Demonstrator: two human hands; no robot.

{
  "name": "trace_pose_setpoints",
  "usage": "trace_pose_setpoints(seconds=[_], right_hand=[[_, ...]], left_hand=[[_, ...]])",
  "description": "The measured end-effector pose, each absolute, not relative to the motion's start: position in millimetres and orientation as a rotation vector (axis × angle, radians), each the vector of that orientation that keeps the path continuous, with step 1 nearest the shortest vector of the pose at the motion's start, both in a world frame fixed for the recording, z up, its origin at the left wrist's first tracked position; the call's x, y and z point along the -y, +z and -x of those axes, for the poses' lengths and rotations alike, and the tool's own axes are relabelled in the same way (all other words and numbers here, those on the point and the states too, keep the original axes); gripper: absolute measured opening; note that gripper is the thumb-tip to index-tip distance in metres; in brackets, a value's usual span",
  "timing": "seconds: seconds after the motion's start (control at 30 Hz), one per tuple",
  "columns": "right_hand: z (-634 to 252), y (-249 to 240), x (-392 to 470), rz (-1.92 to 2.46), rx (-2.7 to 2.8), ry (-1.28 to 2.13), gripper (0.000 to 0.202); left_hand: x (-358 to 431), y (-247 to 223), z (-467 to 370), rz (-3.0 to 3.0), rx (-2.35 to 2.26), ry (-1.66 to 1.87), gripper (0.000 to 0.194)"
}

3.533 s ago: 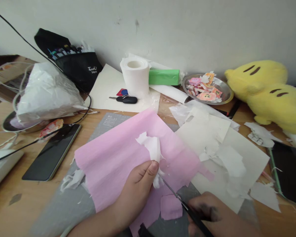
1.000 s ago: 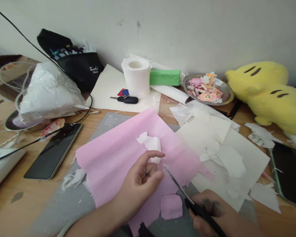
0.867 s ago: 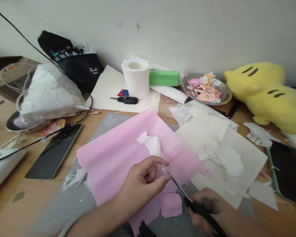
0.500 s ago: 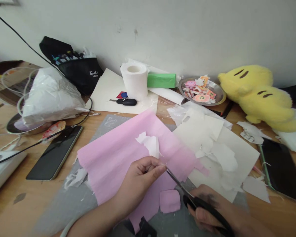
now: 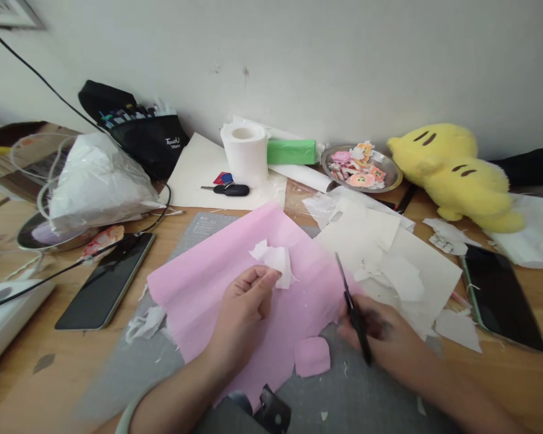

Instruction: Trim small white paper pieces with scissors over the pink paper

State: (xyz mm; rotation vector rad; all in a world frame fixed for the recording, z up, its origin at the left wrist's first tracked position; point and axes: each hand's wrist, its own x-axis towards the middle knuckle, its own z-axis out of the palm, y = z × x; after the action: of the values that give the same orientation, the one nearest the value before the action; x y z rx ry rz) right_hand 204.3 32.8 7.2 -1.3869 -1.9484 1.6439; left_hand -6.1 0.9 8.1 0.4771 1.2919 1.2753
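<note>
At the left, a black smartphone with a pale rim [image 5: 104, 283] lies on the wooden table [image 5: 22, 392], near the grey cutting mat [image 5: 138, 367]. On this mat there is a large, soft pink paper sheet [image 5: 199, 295], with wrinkles and uneven edges.

Over the sheet, the left hand [image 5: 242, 313] has the thumb and forefinger closed together, and they seem to grip the lower left edge of a small torn white paper piece [image 5: 279, 258]. This piece is above the middle of the pink sheet; I cannot tell if it also rests on it. In my judgement, a light pinch near the edge is good, because thin paper can crease or tear. If it is lifted a little from the sheet, the pink paper is less likely to be caught by a blade.

Just beyond the sheet's lower edge, a pink square with rounded corners [image 5: 312, 355] lies on the mat, and wrists should pass it carefully.

To the right, the black-handled metal scissors [image 5: 355, 313] point away from the body, apart from the white piece. The right hand [image 5: 382, 334] has its fingers closed around the handles; blur hides the exact finger places. The blades look together. For a clean cut, I would turn the paper slowly, make short cuts, and leave the left fingertips outside the blade line.
</note>
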Motion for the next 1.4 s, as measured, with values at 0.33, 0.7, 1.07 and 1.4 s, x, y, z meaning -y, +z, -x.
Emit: trace_pose_setpoints(seconds=[0.33,0.7,1.07,1.4], right_hand=[[-217,-23,-30,1.191,1.982,0.804,0.041],[-198,-6,-7,0.546,2.157,0.892,0.032],[-202,-4,-17,0.785,1.964,1.105,0.013],[-202,-8,-23,0.922,1.773,1.303,0.026]], left_hand=[[7,9,-7,-0.701,-1.270,1.006,0.023],[19,10,-15,-0.845,-1.061,0.715,0.013],[14,10,2,-1.731,-1.155,0.485,0.046],[8,14,-4,-2.253,-1.209,-0.152,0.024]])
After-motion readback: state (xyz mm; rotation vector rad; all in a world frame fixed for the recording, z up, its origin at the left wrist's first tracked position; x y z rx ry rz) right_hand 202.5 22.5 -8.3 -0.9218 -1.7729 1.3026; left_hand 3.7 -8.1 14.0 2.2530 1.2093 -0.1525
